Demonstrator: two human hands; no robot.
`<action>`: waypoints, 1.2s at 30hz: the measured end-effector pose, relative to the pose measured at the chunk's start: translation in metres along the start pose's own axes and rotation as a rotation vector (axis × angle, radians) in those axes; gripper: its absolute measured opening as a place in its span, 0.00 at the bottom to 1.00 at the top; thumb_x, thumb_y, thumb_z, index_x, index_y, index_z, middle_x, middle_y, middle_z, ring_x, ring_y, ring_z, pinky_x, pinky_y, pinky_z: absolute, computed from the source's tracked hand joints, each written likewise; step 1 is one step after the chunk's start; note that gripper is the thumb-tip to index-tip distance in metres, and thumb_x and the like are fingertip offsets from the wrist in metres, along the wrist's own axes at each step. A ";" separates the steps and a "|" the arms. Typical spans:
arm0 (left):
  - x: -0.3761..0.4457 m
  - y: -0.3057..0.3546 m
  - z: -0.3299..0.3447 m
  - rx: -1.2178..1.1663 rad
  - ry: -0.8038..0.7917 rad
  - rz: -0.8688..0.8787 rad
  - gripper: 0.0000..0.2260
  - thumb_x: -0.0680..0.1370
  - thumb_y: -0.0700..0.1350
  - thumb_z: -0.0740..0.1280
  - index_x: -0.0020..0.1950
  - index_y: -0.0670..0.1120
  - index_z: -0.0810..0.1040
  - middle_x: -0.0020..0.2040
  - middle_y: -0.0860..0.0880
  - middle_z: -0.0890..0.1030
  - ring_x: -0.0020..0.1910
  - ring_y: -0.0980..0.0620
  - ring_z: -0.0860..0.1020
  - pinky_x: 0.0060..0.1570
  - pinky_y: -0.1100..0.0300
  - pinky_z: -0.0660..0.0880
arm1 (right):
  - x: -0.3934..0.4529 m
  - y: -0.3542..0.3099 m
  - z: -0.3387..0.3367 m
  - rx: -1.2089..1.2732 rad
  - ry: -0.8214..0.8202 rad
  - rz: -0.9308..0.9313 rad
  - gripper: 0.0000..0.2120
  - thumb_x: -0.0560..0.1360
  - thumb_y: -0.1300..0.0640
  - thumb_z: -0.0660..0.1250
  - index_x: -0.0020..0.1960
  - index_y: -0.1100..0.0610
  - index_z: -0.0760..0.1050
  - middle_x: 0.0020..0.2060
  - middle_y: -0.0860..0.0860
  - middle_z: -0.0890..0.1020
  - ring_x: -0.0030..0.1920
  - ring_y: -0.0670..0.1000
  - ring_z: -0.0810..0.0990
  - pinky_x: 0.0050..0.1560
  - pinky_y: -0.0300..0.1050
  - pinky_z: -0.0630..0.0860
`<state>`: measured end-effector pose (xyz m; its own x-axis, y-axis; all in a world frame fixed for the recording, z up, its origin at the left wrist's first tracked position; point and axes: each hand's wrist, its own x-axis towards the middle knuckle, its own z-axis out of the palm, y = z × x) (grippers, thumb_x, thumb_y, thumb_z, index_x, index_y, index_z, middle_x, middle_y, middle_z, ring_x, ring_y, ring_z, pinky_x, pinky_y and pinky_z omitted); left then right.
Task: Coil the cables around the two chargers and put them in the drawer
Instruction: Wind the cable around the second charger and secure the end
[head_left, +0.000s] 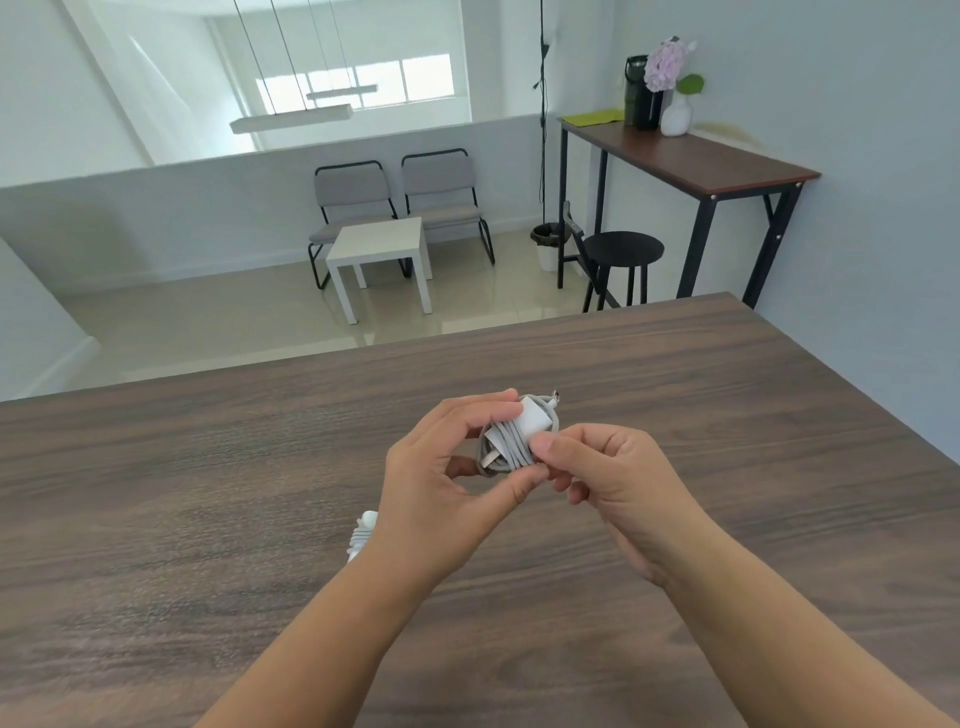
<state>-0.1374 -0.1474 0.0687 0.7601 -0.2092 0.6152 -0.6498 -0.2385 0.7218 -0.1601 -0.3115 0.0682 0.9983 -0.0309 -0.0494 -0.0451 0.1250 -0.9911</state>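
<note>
A white charger (535, 418) with its grey cable (511, 449) wound around it is held above the dark wooden table (727, 467). My left hand (447, 483) grips the charger from the left. My right hand (618, 483) pinches the coiled cable from the right with thumb and fingers. The cable's metal plug tip (556, 397) sticks out at the top. A second white charger (362, 535) with cable coiled around it lies on the table, mostly hidden behind my left wrist. No drawer is in view.
The table's far edge (467, 332) runs across the middle of the view. Beyond it stand two grey chairs (395, 208), a small white side table (382, 254), a black stool (623, 249) and a tall desk (691, 156) with a flower vase.
</note>
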 end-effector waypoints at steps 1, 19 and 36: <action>0.000 0.001 0.001 0.012 -0.001 0.016 0.19 0.67 0.46 0.79 0.56 0.50 0.80 0.58 0.54 0.81 0.55 0.53 0.81 0.41 0.62 0.80 | 0.001 0.000 0.000 -0.002 0.008 0.004 0.14 0.59 0.44 0.74 0.32 0.55 0.81 0.30 0.50 0.80 0.33 0.44 0.71 0.35 0.39 0.67; 0.002 -0.006 0.002 -0.277 -0.163 -0.472 0.21 0.60 0.47 0.83 0.51 0.52 0.84 0.48 0.48 0.86 0.42 0.51 0.80 0.45 0.51 0.81 | 0.000 -0.014 -0.035 -0.494 0.023 -0.336 0.07 0.70 0.56 0.74 0.47 0.47 0.82 0.37 0.47 0.79 0.31 0.45 0.71 0.35 0.35 0.69; -0.003 -0.005 -0.003 -0.357 -0.168 -0.549 0.22 0.57 0.45 0.82 0.49 0.50 0.84 0.50 0.45 0.85 0.44 0.47 0.80 0.48 0.46 0.79 | 0.012 -0.043 -0.032 -1.045 -0.411 -0.445 0.14 0.67 0.49 0.76 0.50 0.42 0.77 0.46 0.40 0.75 0.46 0.41 0.76 0.47 0.35 0.74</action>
<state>-0.1363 -0.1424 0.0648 0.9500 -0.2982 0.0922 -0.1059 -0.0301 0.9939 -0.1472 -0.3493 0.1062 0.8627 0.4741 0.1761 0.4870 -0.6848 -0.5422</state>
